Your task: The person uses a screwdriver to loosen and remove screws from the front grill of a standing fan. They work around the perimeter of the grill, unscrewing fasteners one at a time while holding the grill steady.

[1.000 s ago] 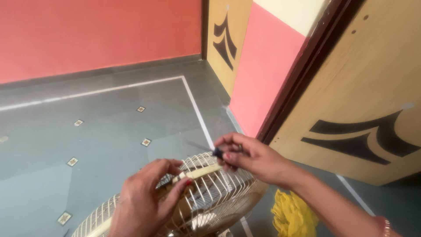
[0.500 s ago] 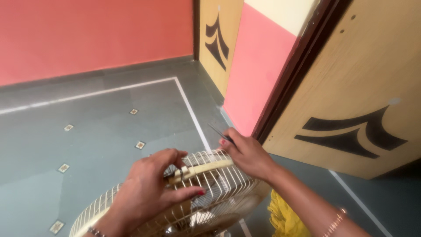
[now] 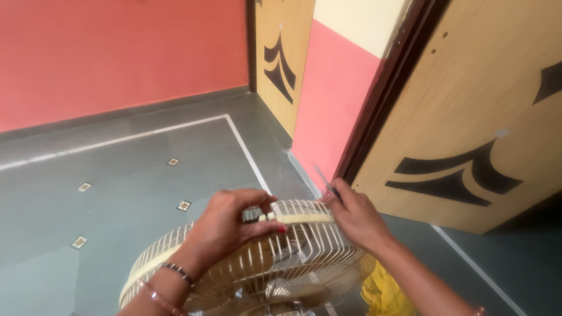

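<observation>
A yellow cloth point(image 3: 380, 292) lay nearest, under the cream fan guard point(image 3: 304, 257). The left hand point(image 3: 225, 225) curled closed over the guard's top rim; the right hand point(image 3: 357, 216) pinched a thin tool point(image 3: 323, 178) against it, the wooden door point(image 3: 468, 117) beyond

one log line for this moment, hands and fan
left hand: grips rim of cream fan guard | right hand: holds thin tool at the rim | yellow cloth: below guard
</observation>
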